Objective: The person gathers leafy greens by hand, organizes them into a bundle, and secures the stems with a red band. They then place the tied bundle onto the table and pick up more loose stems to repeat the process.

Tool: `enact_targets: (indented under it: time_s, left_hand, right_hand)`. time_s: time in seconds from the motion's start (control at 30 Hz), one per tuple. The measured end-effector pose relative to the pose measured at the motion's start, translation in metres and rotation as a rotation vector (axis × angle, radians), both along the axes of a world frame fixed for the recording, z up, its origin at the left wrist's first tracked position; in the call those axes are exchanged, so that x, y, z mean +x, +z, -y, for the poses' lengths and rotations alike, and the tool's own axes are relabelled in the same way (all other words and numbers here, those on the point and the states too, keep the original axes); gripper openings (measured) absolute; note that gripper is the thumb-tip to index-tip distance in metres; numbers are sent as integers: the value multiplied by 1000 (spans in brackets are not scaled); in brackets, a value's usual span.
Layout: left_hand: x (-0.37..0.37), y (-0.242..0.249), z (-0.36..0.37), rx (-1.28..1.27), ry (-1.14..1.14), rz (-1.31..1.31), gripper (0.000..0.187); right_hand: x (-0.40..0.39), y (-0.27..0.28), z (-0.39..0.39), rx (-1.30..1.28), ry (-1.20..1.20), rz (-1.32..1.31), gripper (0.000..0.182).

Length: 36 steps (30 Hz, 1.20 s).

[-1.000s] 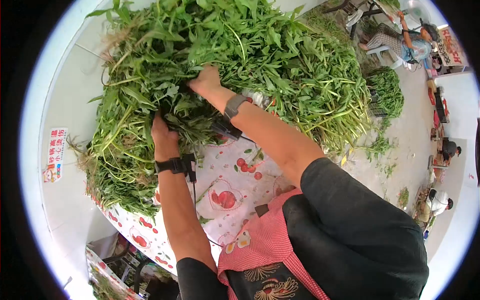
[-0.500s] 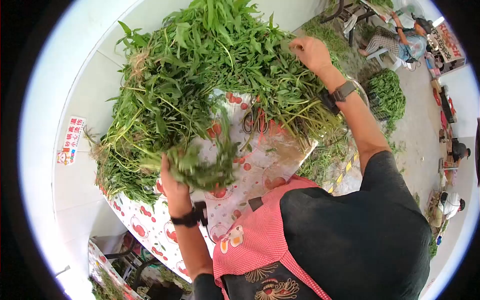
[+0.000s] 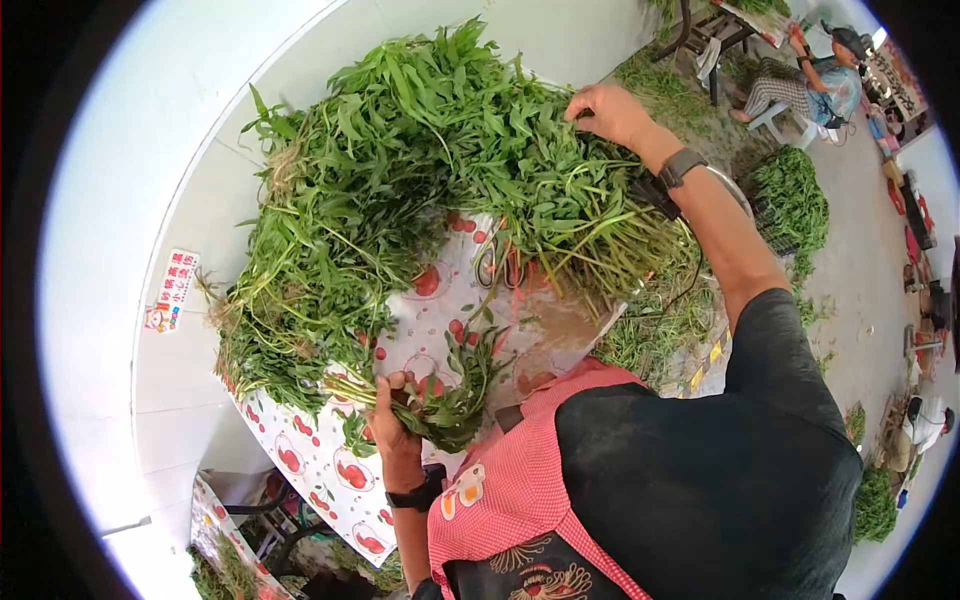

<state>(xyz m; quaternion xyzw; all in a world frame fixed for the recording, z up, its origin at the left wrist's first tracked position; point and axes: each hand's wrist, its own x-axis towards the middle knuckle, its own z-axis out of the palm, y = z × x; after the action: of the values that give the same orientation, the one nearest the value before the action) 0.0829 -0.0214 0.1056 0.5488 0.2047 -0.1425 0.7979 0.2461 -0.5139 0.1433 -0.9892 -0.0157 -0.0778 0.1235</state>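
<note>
My left hand (image 3: 395, 412) is closed round the stems of a small bunch of leafy greens (image 3: 455, 405). The leaves hang to the right over the tablecloth, near the apron. Above the right part of a large heap of greens (image 3: 400, 160) is my right hand (image 3: 612, 112), its fingers curled in and pinched. Whatever they hold, if anything, is too small to make out. Cut stems (image 3: 630, 245) in the heap point toward me below my right wrist. Scissors (image 3: 500, 265) with dark handles lie on the tablecloth between the two hands.
A fruit-patterned tablecloth (image 3: 350, 470) covers the table, wet near its right edge. A white wall (image 3: 185, 365) stands to the left. Greens in a crate (image 3: 790, 200) and loose stems lie on the floor at right. A seated person (image 3: 825, 85) works farther off.
My left hand has moved down toward my body with the bunch of greens, away from the heap. My right hand stays curled over the heap. The camera view has shifted slightly.
</note>
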Motion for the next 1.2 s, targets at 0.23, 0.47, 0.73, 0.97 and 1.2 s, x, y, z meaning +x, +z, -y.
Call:
enact_targets:
  time_s: [0.23, 0.47, 0.73, 0.97, 1.2]
  left_hand:
    - [12, 4, 36, 55, 74, 21, 30]
    - [14, -41, 15, 198, 109, -216, 33]
    - [1, -124, -22, 305, 45, -188, 19]
    - [10, -110, -2, 470, 102, -242, 22]
    - [16, -101, 8, 514, 140, -288, 23]
  right_hand:
    - [-2, 21, 3, 428, 225, -166, 23]
    - [14, 62, 24, 772, -44, -46, 25]
    - [106, -7, 114, 732, -346, 23, 36]
    - [165, -47, 100, 618, -307, -276, 37]
    - [216, -102, 80, 50, -90, -300, 46]
